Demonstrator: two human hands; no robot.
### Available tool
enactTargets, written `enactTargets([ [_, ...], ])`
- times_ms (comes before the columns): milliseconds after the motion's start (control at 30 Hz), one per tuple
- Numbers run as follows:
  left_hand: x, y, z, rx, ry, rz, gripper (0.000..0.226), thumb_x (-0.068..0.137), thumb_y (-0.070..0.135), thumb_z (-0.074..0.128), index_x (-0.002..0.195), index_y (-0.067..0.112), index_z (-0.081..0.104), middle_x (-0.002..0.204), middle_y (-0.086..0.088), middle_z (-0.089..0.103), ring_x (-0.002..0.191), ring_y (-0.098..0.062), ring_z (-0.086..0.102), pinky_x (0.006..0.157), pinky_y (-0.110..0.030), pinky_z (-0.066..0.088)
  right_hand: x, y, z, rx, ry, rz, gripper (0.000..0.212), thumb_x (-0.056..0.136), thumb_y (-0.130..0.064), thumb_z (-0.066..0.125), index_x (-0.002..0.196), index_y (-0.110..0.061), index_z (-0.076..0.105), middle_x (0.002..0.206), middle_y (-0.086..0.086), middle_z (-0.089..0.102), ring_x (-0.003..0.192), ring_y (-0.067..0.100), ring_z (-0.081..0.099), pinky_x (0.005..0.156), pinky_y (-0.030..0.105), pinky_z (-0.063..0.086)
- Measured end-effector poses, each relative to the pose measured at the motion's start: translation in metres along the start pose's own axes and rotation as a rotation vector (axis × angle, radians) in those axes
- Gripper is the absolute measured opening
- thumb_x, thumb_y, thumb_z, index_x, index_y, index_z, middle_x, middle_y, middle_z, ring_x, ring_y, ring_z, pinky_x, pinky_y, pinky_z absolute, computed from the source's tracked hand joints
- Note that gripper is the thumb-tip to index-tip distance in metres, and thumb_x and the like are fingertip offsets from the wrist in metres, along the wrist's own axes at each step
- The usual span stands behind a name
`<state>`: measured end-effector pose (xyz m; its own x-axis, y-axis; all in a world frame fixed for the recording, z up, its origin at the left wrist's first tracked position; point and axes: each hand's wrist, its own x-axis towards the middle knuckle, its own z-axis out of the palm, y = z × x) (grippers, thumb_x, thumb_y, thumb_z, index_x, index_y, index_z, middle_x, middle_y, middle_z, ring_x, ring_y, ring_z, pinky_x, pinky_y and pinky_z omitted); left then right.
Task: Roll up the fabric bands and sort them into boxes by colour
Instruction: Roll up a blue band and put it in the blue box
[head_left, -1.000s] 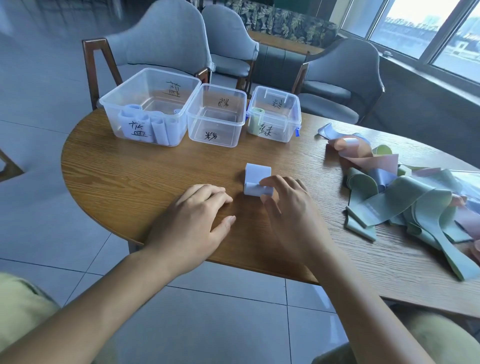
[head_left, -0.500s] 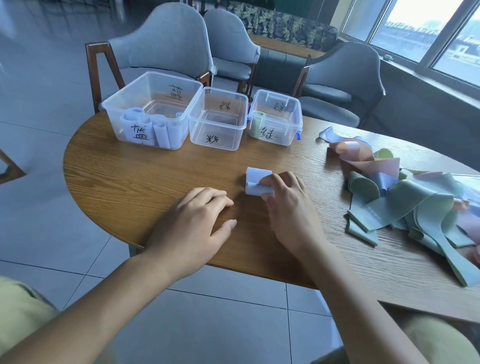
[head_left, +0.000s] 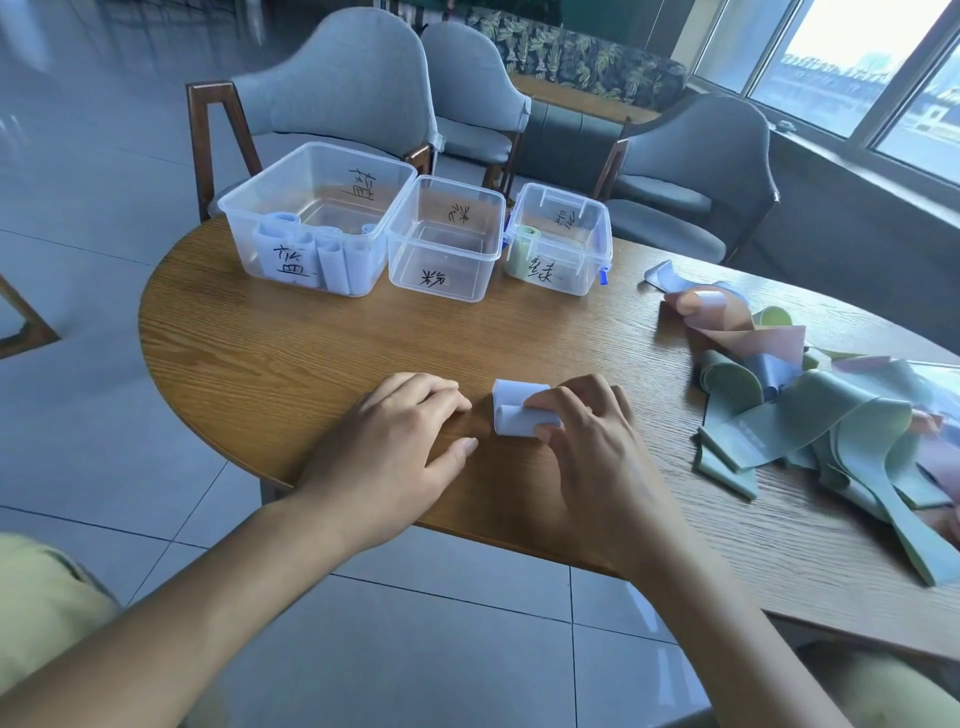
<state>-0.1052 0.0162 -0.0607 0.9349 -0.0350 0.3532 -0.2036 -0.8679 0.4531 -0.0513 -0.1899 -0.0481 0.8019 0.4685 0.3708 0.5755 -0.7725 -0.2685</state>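
A pale blue rolled band (head_left: 514, 413) lies on the wooden table (head_left: 291, 358) in front of me. My right hand (head_left: 587, 447) pinches its right end between thumb and fingers. My left hand (head_left: 395, 447) rests on the table just left of the roll, fingers loosely bent, holding nothing. Three clear boxes stand at the back: the left box (head_left: 317, 218) holds several blue rolls, the middle box (head_left: 447, 239) has nothing in it, and the right box (head_left: 558, 239) holds one green roll.
A loose heap of green, pink and blue bands (head_left: 810, 410) lies on the table at the right. Grey armchairs (head_left: 337, 88) stand behind the boxes. The table's rounded edge runs close under my wrists.
The view has shifted a little. My right hand's fingers have closed further over the roll's end. The left hand stays in place.
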Motion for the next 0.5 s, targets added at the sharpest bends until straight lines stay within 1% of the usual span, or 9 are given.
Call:
enactTargets([
  [167, 0.001, 0.001, 0.0, -0.006, 0.0, -0.001, 0.033, 0.095, 0.043, 0.058, 0.124, 0.027, 0.062, 0.134, 0.014, 0.054, 0.131, -0.006, 0.039, 0.111, -0.028, 0.035, -0.012, -0.003, -0.005, -0.007, -0.02, -0.031, 0.033, 0.091, 0.002, 0.056, 0.117, -0.019, 0.061, 0.111, 0.002, 0.048, 0.097, 0.024, 0.043, 0.08, 0.031, 0.04],
  [267, 0.002, 0.001, -0.001, -0.003, 0.002, 0.003, 0.033, 0.095, 0.042, 0.059, 0.123, 0.025, 0.063, 0.134, 0.013, 0.055, 0.131, -0.006, 0.04, 0.11, -0.024, 0.03, -0.016, -0.004, -0.005, -0.011, -0.056, -0.027, 0.039, 0.088, 0.006, 0.054, 0.117, -0.019, 0.061, 0.113, 0.002, 0.045, 0.098, 0.025, 0.042, 0.079, 0.03, 0.039],
  [367, 0.001, 0.001, -0.001, -0.001, 0.003, 0.004, 0.033, 0.095, 0.042, 0.059, 0.123, 0.025, 0.063, 0.134, 0.013, 0.055, 0.131, -0.006, 0.039, 0.11, -0.023, 0.03, -0.017, -0.003, -0.003, -0.017, -0.04, -0.012, 0.042, 0.087, 0.008, 0.055, 0.119, -0.018, 0.061, 0.112, 0.002, 0.047, 0.098, 0.025, 0.043, 0.078, 0.027, 0.035],
  [433, 0.001, 0.001, 0.0, -0.003, 0.003, 0.007, 0.032, 0.095, 0.041, 0.06, 0.122, 0.025, 0.063, 0.134, 0.013, 0.055, 0.131, -0.006, 0.04, 0.11, -0.023, 0.03, -0.017, -0.005, -0.003, 0.006, -0.016, 0.001, 0.04, 0.089, 0.005, 0.054, 0.12, -0.02, 0.057, 0.112, -0.001, 0.049, 0.1, 0.022, 0.045, 0.078, 0.024, 0.035],
  [500, 0.001, 0.001, 0.0, -0.006, 0.008, 0.013, 0.031, 0.094, 0.04, 0.061, 0.121, 0.025, 0.064, 0.134, 0.013, 0.055, 0.13, -0.007, 0.041, 0.11, -0.023, 0.03, -0.017, -0.007, -0.003, 0.036, 0.014, 0.011, 0.032, 0.093, 0.001, 0.054, 0.117, -0.021, 0.054, 0.108, -0.003, 0.05, 0.1, 0.021, 0.046, 0.079, 0.024, 0.036],
])
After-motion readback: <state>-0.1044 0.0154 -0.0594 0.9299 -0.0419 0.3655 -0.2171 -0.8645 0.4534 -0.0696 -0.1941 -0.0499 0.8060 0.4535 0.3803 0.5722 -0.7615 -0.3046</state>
